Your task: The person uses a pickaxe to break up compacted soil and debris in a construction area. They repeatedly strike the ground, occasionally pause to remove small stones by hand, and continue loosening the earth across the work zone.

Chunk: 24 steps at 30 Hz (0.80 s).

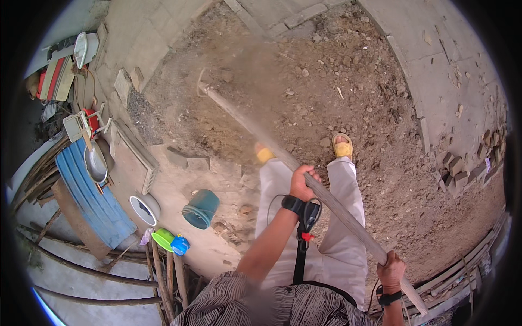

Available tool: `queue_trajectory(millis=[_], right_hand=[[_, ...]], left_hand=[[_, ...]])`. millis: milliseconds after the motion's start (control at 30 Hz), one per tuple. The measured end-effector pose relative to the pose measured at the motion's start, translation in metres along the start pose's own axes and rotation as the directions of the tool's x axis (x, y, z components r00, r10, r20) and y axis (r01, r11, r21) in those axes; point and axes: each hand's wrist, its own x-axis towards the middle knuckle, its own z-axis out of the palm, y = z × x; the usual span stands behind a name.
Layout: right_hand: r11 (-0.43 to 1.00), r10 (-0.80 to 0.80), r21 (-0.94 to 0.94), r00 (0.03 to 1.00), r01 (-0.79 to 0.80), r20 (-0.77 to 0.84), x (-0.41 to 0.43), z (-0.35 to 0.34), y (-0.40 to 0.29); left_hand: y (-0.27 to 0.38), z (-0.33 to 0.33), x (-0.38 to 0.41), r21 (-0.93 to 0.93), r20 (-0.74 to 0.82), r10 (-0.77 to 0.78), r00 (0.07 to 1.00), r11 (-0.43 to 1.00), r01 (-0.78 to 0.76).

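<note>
A long wooden handle [351, 222] runs diagonally across my view, from the lower right to the upper left. My left hand [302, 184] grips it near the middle, in front of my legs. Closer to its butt end, my right hand [391, 270] is closed around the same handle. At the far end a narrow tool head [202, 83], apparently of a hoe, is over or against the bare soil [285, 98]; blur hides its exact shape and whether it touches. Yellow slippers [342, 147] stand on the soil, one partly behind the handle.
A teal bucket [202, 208] and a white basin [145, 210] stand to the left. Beyond them are a blue corrugated sheet [96, 195] and wooden poles [98, 277]. Concrete paving [432, 61] borders the soil; broken bricks [456, 169] lie at the right, stacked boards [452, 281] at lower right.
</note>
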Motion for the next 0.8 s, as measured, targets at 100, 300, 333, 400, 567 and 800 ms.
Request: queue_trajectory(millis=[100, 300, 333, 400, 567, 800], right_hand=[[0.994, -0.11, 0.013, 0.989, 0.112, -0.096, 0.031, 0.012, -0.029], [0.889, -0.292, 0.428, 0.92, 0.161, 0.26, 0.073, -0.012, -0.018], [0.901, -0.271, 0.406, 0.929, 0.154, 0.25, 0.075, -0.013, -0.017], [0.938, -0.213, 0.299, 0.971, 0.174, 0.104, 0.075, -0.004, -0.02], [0.987, -0.123, 0.102, 0.992, 0.121, 0.012, 0.061, 0.006, -0.043], [0.996, -0.071, -0.049, 0.997, 0.072, 0.012, 0.018, 0.03, 0.046]], left_hand=[[0.057, -0.004, -0.02, -0.017, 0.179, 0.138, 0.974, 0.99, -0.138], [0.08, -0.02, -0.032, -0.389, 0.648, 0.408, 0.643, 0.903, -0.182], [0.073, -0.013, -0.03, -0.421, 0.618, 0.424, 0.662, 0.889, -0.177], [0.063, 0.006, -0.021, -0.396, 0.465, 0.405, 0.787, 0.89, -0.224], [0.042, 0.018, 0.06, 0.114, -0.021, 0.215, 0.976, 0.971, -0.211], [-0.058, -0.014, 0.071, -0.11, 0.134, 0.009, 0.991, 0.994, 0.006]])
